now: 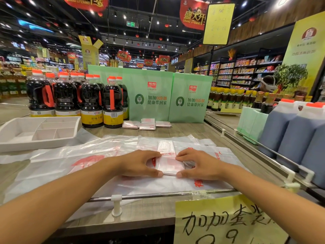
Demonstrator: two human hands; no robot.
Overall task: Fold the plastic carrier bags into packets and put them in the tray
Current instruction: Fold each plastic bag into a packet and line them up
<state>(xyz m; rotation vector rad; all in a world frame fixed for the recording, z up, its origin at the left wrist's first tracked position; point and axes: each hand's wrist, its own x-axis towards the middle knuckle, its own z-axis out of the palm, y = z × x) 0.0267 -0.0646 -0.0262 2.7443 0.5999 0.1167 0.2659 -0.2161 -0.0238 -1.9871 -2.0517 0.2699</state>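
Carrier bags (52, 166) lie spread over the tabletop (184, 131); green paper bags (149, 95) and dark bottles (91, 101) stand behind, the divided tray (35, 146) left. Left hand (140, 163) and right hand (198, 164) pinch a half-folded bag (169, 164); three packets (146, 124) sit beyond.

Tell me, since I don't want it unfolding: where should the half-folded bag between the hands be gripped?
Pinch the folded packet at its left and right edges, coming from the near side, as the left hand and right hand do. It lies flat in layers, and its unfolded tail runs off the far side.
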